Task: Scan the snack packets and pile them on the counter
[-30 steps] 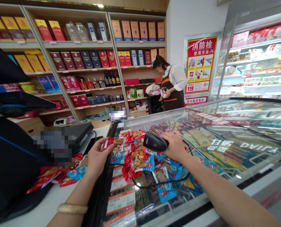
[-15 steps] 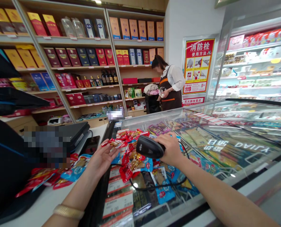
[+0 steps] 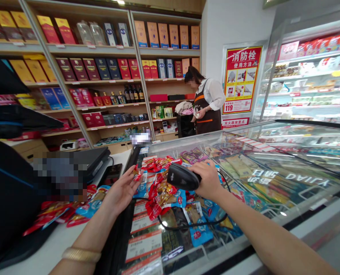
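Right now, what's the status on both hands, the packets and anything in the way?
Right hand gripping black scanner. Left hand holding small red packet at fingertips. More packets piled on glass; black cable crosses blue packet.

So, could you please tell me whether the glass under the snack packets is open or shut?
Shut there: loose snack packets lie on the glass, above the goods inside.

Shop with stocked shelves (image 3: 101, 84)

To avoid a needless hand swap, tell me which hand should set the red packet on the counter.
Left, I'd say: the left hand has the red packet at its fingers and is nearer the counter, while the right hand grips the scanner.
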Demonstrator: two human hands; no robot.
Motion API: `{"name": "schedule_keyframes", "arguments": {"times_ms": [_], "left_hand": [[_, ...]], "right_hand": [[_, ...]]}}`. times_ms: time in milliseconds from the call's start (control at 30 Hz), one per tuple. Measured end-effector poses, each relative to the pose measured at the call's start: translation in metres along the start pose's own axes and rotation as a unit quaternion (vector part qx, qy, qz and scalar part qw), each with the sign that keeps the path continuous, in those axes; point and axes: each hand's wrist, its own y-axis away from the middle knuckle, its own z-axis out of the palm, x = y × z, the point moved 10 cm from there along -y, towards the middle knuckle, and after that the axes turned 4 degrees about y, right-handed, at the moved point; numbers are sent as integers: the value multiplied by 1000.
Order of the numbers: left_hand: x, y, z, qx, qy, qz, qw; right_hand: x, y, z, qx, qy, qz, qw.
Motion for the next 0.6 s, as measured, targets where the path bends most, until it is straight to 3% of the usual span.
{"name": "schedule_keyframes", "arguments": {"times_ms": [100,233,600], "left_hand": [[6,2,7,-53,-82,63,993],[11,6,18,-103,-230,151,956],[22,13,25,-61,-436,313,842]], "right_hand": [[0,0,1,-2,9,-4,1000],[1,0,3,-10,12,-2,1000],[1,1,9,-23,-1,7,1000]]}}
